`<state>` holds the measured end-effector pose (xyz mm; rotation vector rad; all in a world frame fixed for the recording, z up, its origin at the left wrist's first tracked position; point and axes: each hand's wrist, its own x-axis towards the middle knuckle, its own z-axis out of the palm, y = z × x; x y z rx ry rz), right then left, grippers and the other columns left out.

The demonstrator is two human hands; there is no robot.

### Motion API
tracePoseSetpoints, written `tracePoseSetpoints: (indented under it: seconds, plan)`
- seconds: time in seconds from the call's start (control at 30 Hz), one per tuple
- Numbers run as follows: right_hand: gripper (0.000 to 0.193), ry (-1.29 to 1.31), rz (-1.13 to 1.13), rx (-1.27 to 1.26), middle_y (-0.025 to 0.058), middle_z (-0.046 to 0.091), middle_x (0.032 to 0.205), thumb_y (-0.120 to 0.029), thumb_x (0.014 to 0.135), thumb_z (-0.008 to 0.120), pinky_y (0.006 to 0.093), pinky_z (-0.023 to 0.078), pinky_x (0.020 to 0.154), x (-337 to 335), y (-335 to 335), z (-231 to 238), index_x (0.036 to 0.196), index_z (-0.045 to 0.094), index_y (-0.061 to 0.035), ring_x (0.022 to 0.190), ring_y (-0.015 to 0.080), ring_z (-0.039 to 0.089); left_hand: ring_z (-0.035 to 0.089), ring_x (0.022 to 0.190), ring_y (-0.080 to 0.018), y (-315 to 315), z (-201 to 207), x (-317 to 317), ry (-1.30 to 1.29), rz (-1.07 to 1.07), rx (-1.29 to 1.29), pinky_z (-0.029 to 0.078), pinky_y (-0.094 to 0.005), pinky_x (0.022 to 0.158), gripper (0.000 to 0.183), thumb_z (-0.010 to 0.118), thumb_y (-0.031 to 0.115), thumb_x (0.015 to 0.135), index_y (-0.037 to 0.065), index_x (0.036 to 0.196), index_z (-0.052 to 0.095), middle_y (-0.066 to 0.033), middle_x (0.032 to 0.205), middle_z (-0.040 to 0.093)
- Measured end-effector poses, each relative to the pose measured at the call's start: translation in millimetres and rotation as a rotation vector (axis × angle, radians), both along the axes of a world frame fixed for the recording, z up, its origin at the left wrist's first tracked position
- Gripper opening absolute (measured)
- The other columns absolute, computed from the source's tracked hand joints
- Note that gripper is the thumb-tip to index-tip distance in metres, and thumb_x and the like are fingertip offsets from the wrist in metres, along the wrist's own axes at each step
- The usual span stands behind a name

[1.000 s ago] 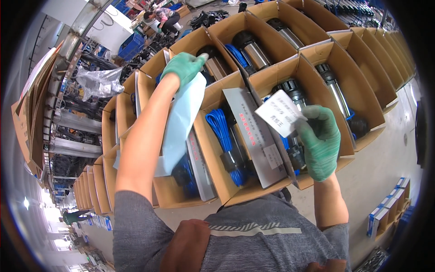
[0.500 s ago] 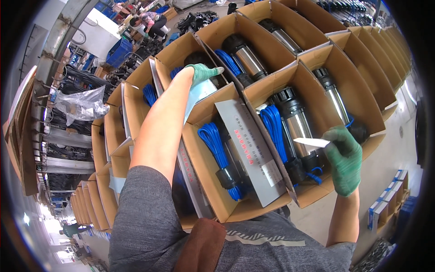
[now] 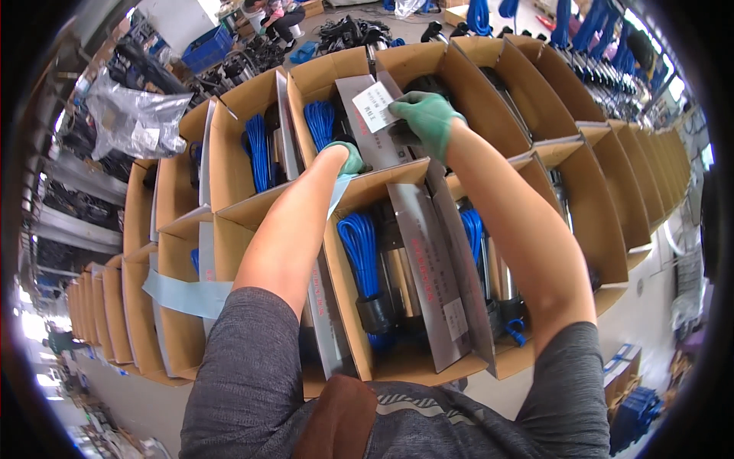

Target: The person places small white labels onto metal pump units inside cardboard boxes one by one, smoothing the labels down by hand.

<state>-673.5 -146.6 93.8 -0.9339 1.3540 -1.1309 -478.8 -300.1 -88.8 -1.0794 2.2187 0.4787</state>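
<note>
My right hand [image 3: 430, 122], in a green glove, is closed in a pinch on the edge of a white printed label [image 3: 373, 106]. The label lies over the upper part of a grey box flap [image 3: 382, 149] in the far row. Near the lower part of that flap is my left hand [image 3: 352, 158], also green-gloved and bent closed. A light-blue paper strip [image 3: 341, 193] hangs from under it, and its fingertips are partly hidden. Beside the flap, the same carton holds a bundled blue cable [image 3: 319, 126]. Another strip part [image 3: 187, 295] shows left of my forearm.
Open cardboard cartons [image 3: 352, 264] stand in rows, several with metal pumps [image 3: 405, 283] and blue cables inside. A clear plastic bag [image 3: 134, 115] is at the left. Beyond the cartons, a person [image 3: 279, 21] sits by black parts [image 3: 352, 34]. Blue cables [image 3: 562, 27] hang at the far right.
My right hand has moved from the near right, over the cartons, to the far flap with the white label. My left hand has come slightly lower and nearer. The view has shifted.
</note>
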Motion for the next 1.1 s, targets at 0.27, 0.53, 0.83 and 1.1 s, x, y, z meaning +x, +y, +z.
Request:
tracePoseSetpoints:
  seconds: [0.27, 0.53, 0.83, 1.1]
  plan:
    - [0.039, 1.222, 0.54, 0.335, 0.0135, 0.074, 0.117, -0.027, 0.103, 0.049, 0.0373, 0.055, 0.091, -1, -127, -113, 0.125, 0.07, -0.0032, 0.102, 0.0275, 0.072, 0.055, 0.138, -0.0164, -10, -10, -27, -0.969, -2.239, -0.477, 0.037, -0.0332, 0.117, 0.054, 0.026, 0.035, 0.109, 0.017, 0.151, 0.055, 0.0021, 0.159, 0.053]
    - [0.05, 1.307, 0.519, 0.383, 0.0156, 0.067, 0.137, -0.034, 0.102, 0.047, 0.0423, 0.05, 0.102, -42, -172, -188, 0.135, 0.066, -0.0023, 0.117, 0.0329, 0.066, 0.045, 0.137, -0.0086, -28, -48, -31, -0.867, -1.11, 0.047, 0.03, -0.0286, 0.117, 0.048, 0.03, 0.037, 0.107, 0.026, 0.146, 0.054, 0.011, 0.156, 0.044]
    - [0.049, 1.362, 0.267, 0.393, 0.0231, 0.068, 0.134, -0.028, 0.094, 0.061, 0.0406, 0.05, 0.105, -17, -154, -163, 0.132, 0.067, 0.0022, 0.128, 0.0338, 0.064, 0.043, 0.143, -0.0123, -28, -45, -29, -0.829, -0.858, 0.161, 0.028, -0.0318, 0.12, 0.053, 0.028, 0.042, 0.106, 0.025, 0.151, 0.05, 0.0083, 0.162, 0.04]
    - [0.051, 1.3, 0.182, 0.445, 0.022, 0.068, 0.135, -0.033, 0.091, 0.066, 0.0403, 0.051, 0.105, -23, -158, -173, 0.128, 0.071, 0.0009, 0.128, 0.0354, 0.064, 0.043, 0.143, -0.0143, -26, -44, -30, -0.785, -0.745, 0.192, 0.029, -0.0338, 0.12, 0.055, 0.029, 0.045, 0.106, 0.024, 0.152, 0.049, 0.0067, 0.161, 0.041]
